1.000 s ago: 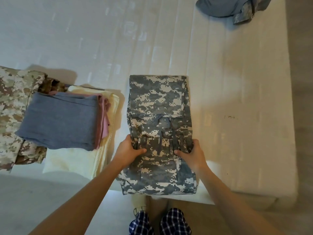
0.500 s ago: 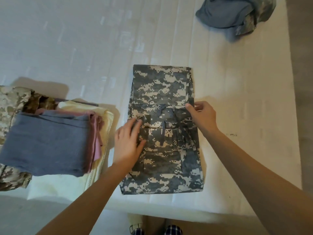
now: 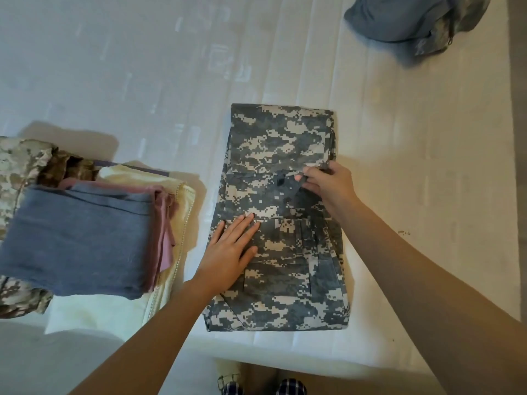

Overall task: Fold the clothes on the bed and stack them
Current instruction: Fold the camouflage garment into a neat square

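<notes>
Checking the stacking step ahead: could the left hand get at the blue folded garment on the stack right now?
Likely yes. The left hand rests flat on the camouflage garment, just beside the stack; the blue garment lies on top, uncovered, with nothing standing between them.

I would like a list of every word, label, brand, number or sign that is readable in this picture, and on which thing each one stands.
No text can be read anywhere.
A small dark mark on the bed: too small to tell if it is writing.
The camouflage garment and the folded stack: no label shows.
</notes>
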